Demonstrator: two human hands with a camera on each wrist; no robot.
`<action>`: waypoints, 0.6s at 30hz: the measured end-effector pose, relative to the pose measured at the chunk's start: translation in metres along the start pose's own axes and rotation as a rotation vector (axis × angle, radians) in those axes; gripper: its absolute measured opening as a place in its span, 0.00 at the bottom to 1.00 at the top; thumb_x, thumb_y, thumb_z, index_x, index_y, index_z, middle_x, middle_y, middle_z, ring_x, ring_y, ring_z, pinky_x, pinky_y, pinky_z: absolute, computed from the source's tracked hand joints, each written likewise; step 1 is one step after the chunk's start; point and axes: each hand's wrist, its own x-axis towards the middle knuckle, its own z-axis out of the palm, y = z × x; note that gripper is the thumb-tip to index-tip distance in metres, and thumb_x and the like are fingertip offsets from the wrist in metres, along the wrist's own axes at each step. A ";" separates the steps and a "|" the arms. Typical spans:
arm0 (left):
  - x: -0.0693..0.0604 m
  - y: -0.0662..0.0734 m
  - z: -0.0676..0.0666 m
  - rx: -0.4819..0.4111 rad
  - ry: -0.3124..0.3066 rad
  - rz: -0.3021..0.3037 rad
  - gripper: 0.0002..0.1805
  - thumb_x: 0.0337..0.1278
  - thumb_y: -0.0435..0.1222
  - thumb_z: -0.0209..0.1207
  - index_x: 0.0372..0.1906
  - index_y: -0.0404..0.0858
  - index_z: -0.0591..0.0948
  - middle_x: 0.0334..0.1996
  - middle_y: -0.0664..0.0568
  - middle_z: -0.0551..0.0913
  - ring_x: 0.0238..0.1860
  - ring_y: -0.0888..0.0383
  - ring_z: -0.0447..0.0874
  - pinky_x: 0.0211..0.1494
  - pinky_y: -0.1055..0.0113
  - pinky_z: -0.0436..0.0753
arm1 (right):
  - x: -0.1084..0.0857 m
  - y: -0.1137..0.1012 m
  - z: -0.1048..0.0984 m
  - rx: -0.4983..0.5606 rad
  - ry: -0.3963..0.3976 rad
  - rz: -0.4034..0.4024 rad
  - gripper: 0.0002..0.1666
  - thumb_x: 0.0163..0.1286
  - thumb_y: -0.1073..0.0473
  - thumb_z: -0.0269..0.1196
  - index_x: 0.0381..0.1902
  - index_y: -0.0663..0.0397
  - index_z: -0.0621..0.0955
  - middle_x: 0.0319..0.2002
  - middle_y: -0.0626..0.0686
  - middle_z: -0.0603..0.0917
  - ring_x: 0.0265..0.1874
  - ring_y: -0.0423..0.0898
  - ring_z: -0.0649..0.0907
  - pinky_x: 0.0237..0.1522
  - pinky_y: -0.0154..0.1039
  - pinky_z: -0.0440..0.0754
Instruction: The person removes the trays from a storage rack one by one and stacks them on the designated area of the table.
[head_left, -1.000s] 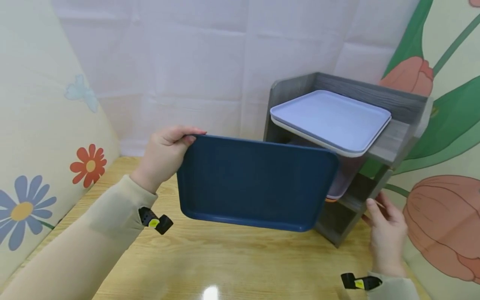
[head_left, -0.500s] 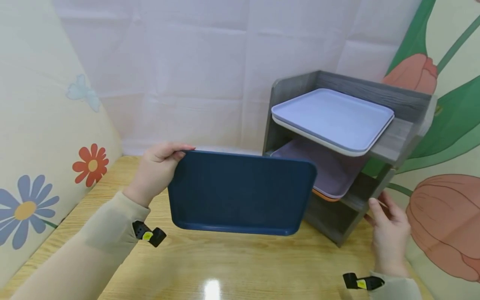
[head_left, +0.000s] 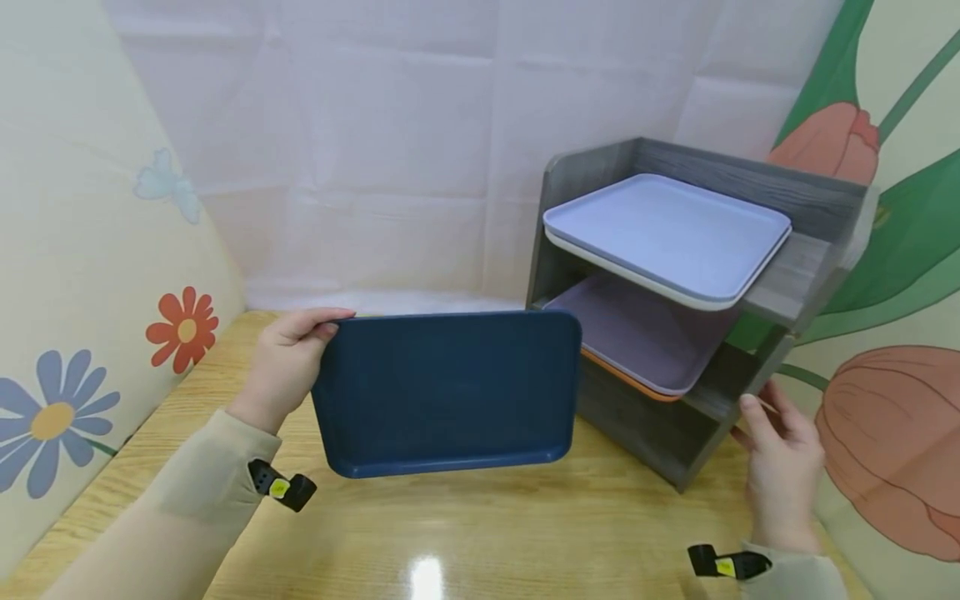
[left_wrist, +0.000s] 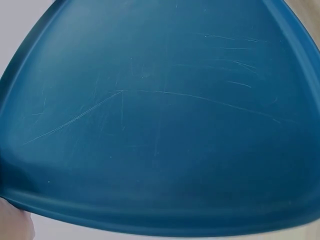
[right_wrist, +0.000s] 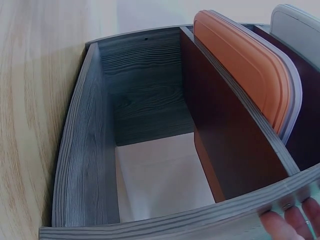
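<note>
My left hand [head_left: 288, 362] pinches a dark blue tray [head_left: 450, 392] by its upper left corner, holding it tilted up above the table. Fine scratches mark the blue tray in the left wrist view, where little of the hand shows. At the right, my right hand [head_left: 783, 458] rests against the outer side of a grey wooden shelf [head_left: 757, 367]. Its fingertips [right_wrist: 280, 227] touch that side panel in the right wrist view. On the shelf's top level lies a pale lavender tray [head_left: 667, 237] over a white one. Below it, a mauve tray [head_left: 645, 333] lies over an orange tray [right_wrist: 240, 65].
The shelf's bottom compartment [right_wrist: 145, 115] holds no tray. Under the blue tray stretches a wooden table [head_left: 480, 533]. A white cloth [head_left: 375, 150] hangs behind, and flower-printed panels [head_left: 82, 250] stand at both sides.
My left hand has carried the blue tray left and somewhat down, away from the shelf. More of the mauve and orange trays shows now. My right hand has stayed by the shelf's side.
</note>
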 end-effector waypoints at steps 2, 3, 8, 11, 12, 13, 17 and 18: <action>-0.002 -0.006 -0.001 -0.014 0.015 -0.010 0.14 0.70 0.31 0.51 0.51 0.36 0.84 0.47 0.63 0.80 0.45 0.67 0.77 0.44 0.80 0.76 | 0.000 0.000 0.000 0.000 0.002 0.011 0.28 0.65 0.63 0.65 0.63 0.56 0.75 0.49 0.46 0.79 0.41 0.35 0.81 0.29 0.25 0.80; -0.003 -0.009 -0.001 -0.021 0.024 -0.008 0.14 0.70 0.30 0.51 0.51 0.35 0.83 0.46 0.65 0.80 0.45 0.67 0.77 0.44 0.81 0.76 | -0.001 0.000 0.000 0.000 0.005 0.017 0.28 0.65 0.63 0.66 0.63 0.55 0.75 0.49 0.46 0.79 0.42 0.36 0.81 0.29 0.25 0.80; -0.005 -0.024 -0.002 -0.054 0.057 -0.051 0.14 0.69 0.29 0.51 0.52 0.33 0.83 0.45 0.67 0.80 0.43 0.70 0.78 0.44 0.81 0.77 | -0.001 0.000 0.000 0.008 0.011 0.015 0.28 0.64 0.63 0.66 0.62 0.55 0.76 0.49 0.47 0.79 0.41 0.36 0.82 0.28 0.25 0.80; -0.006 -0.034 -0.003 -0.084 0.088 -0.098 0.14 0.69 0.29 0.51 0.53 0.32 0.82 0.44 0.66 0.80 0.41 0.69 0.79 0.42 0.80 0.78 | 0.000 0.000 0.000 0.008 0.008 0.003 0.28 0.65 0.63 0.65 0.63 0.56 0.75 0.49 0.46 0.79 0.41 0.35 0.82 0.28 0.25 0.80; -0.007 -0.037 -0.003 -0.098 0.097 -0.111 0.14 0.69 0.30 0.52 0.53 0.32 0.82 0.44 0.66 0.80 0.41 0.68 0.79 0.42 0.80 0.78 | 0.001 0.000 0.000 0.012 0.010 0.006 0.28 0.64 0.63 0.65 0.63 0.56 0.75 0.49 0.46 0.79 0.41 0.35 0.82 0.28 0.25 0.80; -0.008 -0.040 -0.003 -0.111 0.111 -0.119 0.14 0.69 0.30 0.52 0.53 0.32 0.82 0.43 0.67 0.80 0.42 0.68 0.78 0.42 0.80 0.78 | 0.001 0.000 0.000 0.014 0.010 0.009 0.28 0.64 0.63 0.65 0.63 0.56 0.75 0.49 0.46 0.79 0.41 0.35 0.82 0.28 0.25 0.80; -0.013 -0.051 -0.003 -0.141 0.156 -0.163 0.14 0.69 0.30 0.52 0.52 0.31 0.82 0.43 0.67 0.80 0.44 0.68 0.77 0.43 0.80 0.76 | 0.001 -0.001 0.001 0.011 0.016 0.019 0.28 0.64 0.63 0.66 0.62 0.55 0.76 0.48 0.46 0.80 0.42 0.36 0.82 0.28 0.25 0.81; -0.014 -0.054 -0.003 -0.139 0.163 -0.177 0.14 0.69 0.30 0.52 0.53 0.32 0.82 0.43 0.67 0.79 0.45 0.68 0.77 0.43 0.81 0.76 | 0.001 0.000 0.001 0.012 0.016 0.017 0.27 0.64 0.63 0.66 0.62 0.55 0.76 0.48 0.46 0.80 0.42 0.36 0.82 0.28 0.25 0.81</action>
